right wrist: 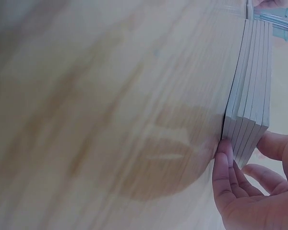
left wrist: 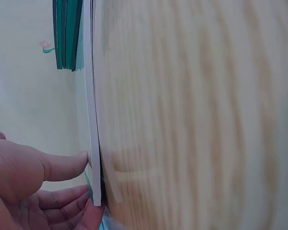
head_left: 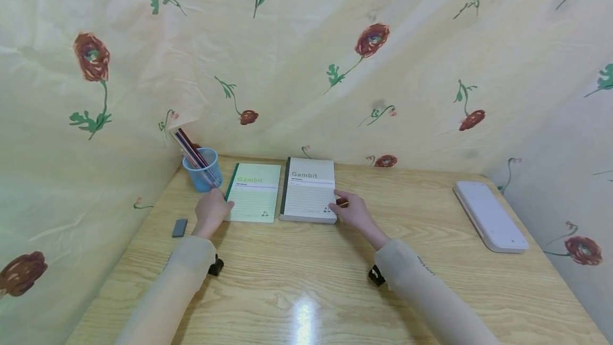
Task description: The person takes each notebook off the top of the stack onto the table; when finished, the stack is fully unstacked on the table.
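With our left hand (head_left: pixel 212 211) we are pinching the pale green notebook (head_left: pixel 254 196); our right hand's (head_left: pixel 355 210) fingers are grasping the notebook stack (head_left: pixel 308 198). Both are lying near the bench's (head_left: pixel 306 265) far edge. Because we are holding only one side, the stack's layers could be slipping apart; our left knuckles could be tipping the blue cup (head_left: pixel 200 177) at the far-left corner. Bare wood is stretching toward us, and rightward to the white case (head_left: pixel 490 217) by the right edge.
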Demonstrator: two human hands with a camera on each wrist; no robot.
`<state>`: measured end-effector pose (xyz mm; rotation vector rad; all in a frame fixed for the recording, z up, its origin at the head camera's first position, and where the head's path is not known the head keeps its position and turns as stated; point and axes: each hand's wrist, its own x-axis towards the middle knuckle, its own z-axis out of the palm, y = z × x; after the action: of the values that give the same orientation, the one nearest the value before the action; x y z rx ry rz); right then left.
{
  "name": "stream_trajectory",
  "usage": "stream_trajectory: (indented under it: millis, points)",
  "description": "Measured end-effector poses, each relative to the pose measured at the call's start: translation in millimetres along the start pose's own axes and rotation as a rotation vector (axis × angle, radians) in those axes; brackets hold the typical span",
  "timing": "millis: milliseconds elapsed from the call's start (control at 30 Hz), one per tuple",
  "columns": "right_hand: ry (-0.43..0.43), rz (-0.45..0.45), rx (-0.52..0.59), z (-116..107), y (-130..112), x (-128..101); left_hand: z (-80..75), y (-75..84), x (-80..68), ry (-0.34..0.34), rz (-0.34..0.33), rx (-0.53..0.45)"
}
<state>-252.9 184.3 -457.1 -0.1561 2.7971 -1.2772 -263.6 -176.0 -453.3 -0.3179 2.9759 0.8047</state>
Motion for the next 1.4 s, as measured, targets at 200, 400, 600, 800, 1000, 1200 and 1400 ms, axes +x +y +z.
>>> stream_trajectory:
  millis: [200,400,600,800,1000,1200,1400]
  points:
    - [-0.002,0.012,-0.003,-0.2,-1.8,-0.2,-0.3,0.8,-0.3,-0.008,0.005,0.044]
    - [-0.007,-0.006,-0.013,0.0,-1.2,-0.6,-3.3,2.9,-2.6,-0.039,0.004,0.091]
    - [-0.003,-0.004,-0.002,0.9,-0.9,0.1,-6.2,9.4,-1.5,0.01,0.081,0.049]
    - [0.007,0.01,-0.002,0.2,0.2,0.1,-4.3,27.0,-0.7,-0.053,0.216,-0.21]
    - [0.002,0.012,0.003,-0.4,-0.1,1.0,8.8,44.3,5.0,-0.242,0.185,-0.419]
    - [0.001,0.008,0.011,-1.0,0.4,1.4,26.8,63.4,1.1,-0.268,0.195,-0.454]
    - [-0.011,0.012,0.004,0.2,1.1,1.5,38.6,75.5,-8.2,-0.277,0.2,-0.459]
